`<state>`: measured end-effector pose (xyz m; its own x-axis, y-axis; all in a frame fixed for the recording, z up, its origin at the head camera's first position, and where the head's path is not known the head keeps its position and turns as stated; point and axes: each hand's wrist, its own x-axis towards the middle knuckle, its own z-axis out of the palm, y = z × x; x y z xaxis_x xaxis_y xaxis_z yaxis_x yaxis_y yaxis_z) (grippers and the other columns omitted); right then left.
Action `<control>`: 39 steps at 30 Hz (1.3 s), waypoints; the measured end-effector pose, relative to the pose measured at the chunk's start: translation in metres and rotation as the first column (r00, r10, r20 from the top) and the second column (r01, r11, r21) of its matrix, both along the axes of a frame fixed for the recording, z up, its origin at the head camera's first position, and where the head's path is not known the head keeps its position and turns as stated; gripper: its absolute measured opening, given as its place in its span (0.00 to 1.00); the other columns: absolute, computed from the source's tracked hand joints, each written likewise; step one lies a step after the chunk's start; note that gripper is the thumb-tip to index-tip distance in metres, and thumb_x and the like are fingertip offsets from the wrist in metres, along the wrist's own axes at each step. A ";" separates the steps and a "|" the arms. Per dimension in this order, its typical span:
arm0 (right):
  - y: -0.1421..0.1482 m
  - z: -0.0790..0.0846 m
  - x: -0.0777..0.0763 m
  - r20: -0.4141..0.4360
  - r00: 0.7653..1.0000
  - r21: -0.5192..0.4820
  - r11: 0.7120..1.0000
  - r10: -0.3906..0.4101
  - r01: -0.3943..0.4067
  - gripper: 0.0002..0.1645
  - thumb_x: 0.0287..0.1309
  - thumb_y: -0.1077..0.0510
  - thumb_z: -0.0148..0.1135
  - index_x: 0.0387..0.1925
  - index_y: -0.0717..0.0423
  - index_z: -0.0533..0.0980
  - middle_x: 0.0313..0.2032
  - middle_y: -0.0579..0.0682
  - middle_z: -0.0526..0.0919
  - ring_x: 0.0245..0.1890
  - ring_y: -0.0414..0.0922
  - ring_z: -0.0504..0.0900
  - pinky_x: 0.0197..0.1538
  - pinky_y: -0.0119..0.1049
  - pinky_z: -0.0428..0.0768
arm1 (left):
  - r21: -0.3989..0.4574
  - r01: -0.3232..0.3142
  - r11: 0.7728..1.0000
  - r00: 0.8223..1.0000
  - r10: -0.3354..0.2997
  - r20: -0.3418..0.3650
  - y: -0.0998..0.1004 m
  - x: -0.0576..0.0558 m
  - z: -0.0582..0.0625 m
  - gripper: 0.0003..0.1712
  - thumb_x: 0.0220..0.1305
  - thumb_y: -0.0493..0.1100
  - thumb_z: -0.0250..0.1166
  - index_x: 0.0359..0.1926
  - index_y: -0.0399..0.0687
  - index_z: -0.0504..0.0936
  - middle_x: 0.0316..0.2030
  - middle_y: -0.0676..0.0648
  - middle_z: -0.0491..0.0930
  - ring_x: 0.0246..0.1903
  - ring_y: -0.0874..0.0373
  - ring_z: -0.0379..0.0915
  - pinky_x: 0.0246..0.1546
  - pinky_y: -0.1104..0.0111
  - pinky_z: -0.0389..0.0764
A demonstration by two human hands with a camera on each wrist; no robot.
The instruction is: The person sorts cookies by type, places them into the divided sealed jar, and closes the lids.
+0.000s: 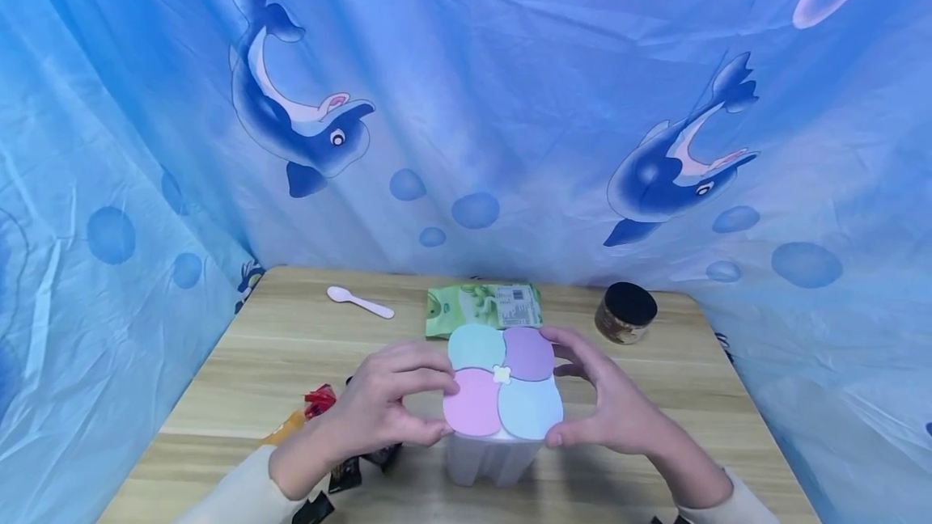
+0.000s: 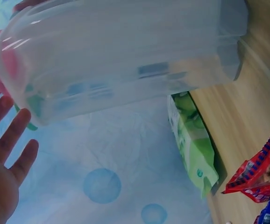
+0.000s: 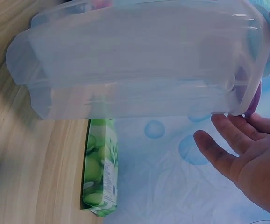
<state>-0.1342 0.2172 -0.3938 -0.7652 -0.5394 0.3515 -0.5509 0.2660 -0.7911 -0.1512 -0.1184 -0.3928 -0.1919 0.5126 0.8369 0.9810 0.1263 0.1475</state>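
Note:
A tall, translucent plastic container (image 2: 125, 56) stands on the table. On its top sits a lid (image 1: 501, 374) of four rounded petals in mint, purple, pink and light blue, with a small white flower-shaped piece at the centre. My left hand (image 1: 393, 399) holds the lid's left side, index finger at the pink petal and thumb near the front left corner. From the right, my right hand (image 1: 607, 403) grips the lid, fingers at the purple petal and thumb at the light blue one. In the right wrist view, the other fingers (image 3: 219, 151) spread beside the rim.
Behind the container lies a green packet (image 1: 466, 306). A pale spoon (image 1: 360, 302) is at the back left, and a jar with a black lid (image 1: 628, 310) at the back right. Several small wrapped packets, one red (image 1: 319, 401), lie by my left forearm. A blue dolphin-print curtain (image 1: 466, 103) surrounds the table.

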 end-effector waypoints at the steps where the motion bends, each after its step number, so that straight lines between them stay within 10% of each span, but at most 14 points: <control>1: 0.000 0.000 0.000 -0.001 1.000 0.000 1.000 -0.001 0.001 0.68 0.36 0.51 0.88 0.77 0.55 0.59 0.70 0.48 0.70 0.68 0.46 0.74 0.61 0.46 0.81 | 0.010 0.004 1.000 1.000 -0.004 -0.014 0.001 0.000 -0.001 0.18 0.51 0.48 0.79 0.42 0.49 0.88 0.43 0.49 0.85 0.44 0.55 0.81 0.48 0.67 0.82; 22: -0.001 0.006 0.006 0.005 1.000 0.026 0.999 -0.019 0.019 0.68 0.37 0.50 0.87 0.77 0.47 0.58 0.71 0.47 0.69 0.68 0.47 0.74 0.60 0.45 0.82 | 0.057 -0.064 0.996 0.991 0.070 -0.116 0.005 0.005 -0.003 0.16 0.68 0.54 0.69 0.43 0.47 0.88 0.40 0.49 0.87 0.40 0.58 0.84 0.59 0.61 0.81; 28: -0.001 0.009 0.008 0.009 0.999 0.056 0.998 -0.031 0.031 0.67 0.37 0.50 0.87 0.78 0.45 0.58 0.71 0.46 0.69 0.68 0.46 0.74 0.61 0.44 0.81 | 0.032 -0.003 0.999 0.998 0.001 0.069 0.003 0.007 0.007 0.16 0.66 0.51 0.72 0.46 0.46 0.88 0.42 0.47 0.86 0.41 0.57 0.83 0.43 0.75 0.83; 39: 0.004 0.009 0.005 0.026 1.000 0.092 0.996 0.007 -0.009 0.63 0.46 0.44 0.83 0.79 0.46 0.57 0.72 0.46 0.68 0.68 0.45 0.74 0.63 0.46 0.79 | -0.023 0.090 0.996 0.927 -0.075 0.367 0.000 0.001 0.030 0.13 0.60 0.37 0.75 0.46 0.52 0.88 0.44 0.52 0.87 0.47 0.58 0.83 0.51 0.68 0.83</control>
<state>-0.1297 0.2211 -0.3845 -0.7688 -0.5747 0.2805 -0.5332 0.3339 -0.7773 -0.1503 -0.1184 -0.3633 -0.4361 0.5705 0.6959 0.8673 0.0604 0.4941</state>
